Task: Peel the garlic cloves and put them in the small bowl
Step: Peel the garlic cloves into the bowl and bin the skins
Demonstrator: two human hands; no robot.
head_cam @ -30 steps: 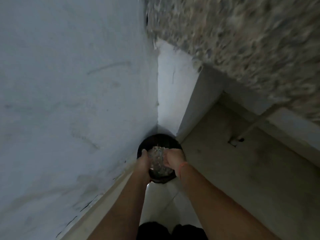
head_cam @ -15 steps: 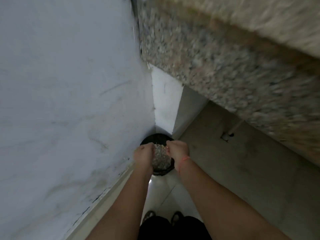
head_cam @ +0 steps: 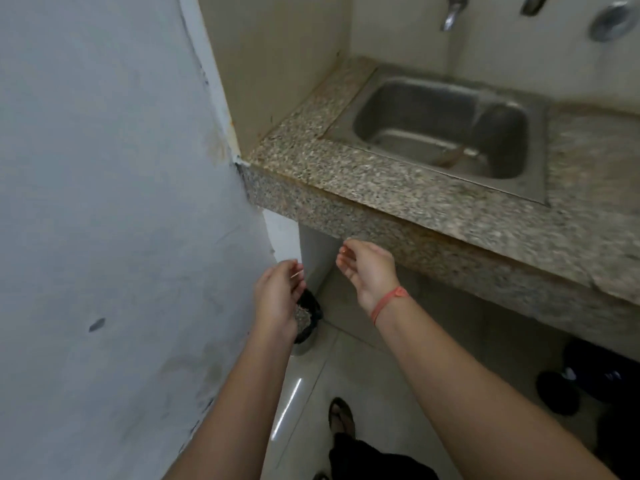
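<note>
My left hand (head_cam: pixel 277 299) and my right hand (head_cam: pixel 367 271) hang side by side below the counter edge, fingers loosely curled, holding nothing. Under my left hand a black bin (head_cam: pixel 308 320) stands on the floor in the corner, with pale scraps (head_cam: pixel 303 317) inside it; my hand hides most of it. My right wrist wears a red band. No garlic cloves and no small bowl are in view.
A speckled granite counter (head_cam: pixel 363 188) runs from the left wall to the right, with a steel sink (head_cam: pixel 440 129) set in it and taps (head_cam: pixel 452 12) above. A grey wall (head_cam: pixel 104 202) fills the left. Dark shoes (head_cam: pixel 571 386) lie under the counter at right. My sandalled foot (head_cam: pixel 341 415) stands on the tiled floor.
My hands were down at the black bin, pressed together over the scraps. They have come up and apart, and my view has lifted so the counter top and sink show.
</note>
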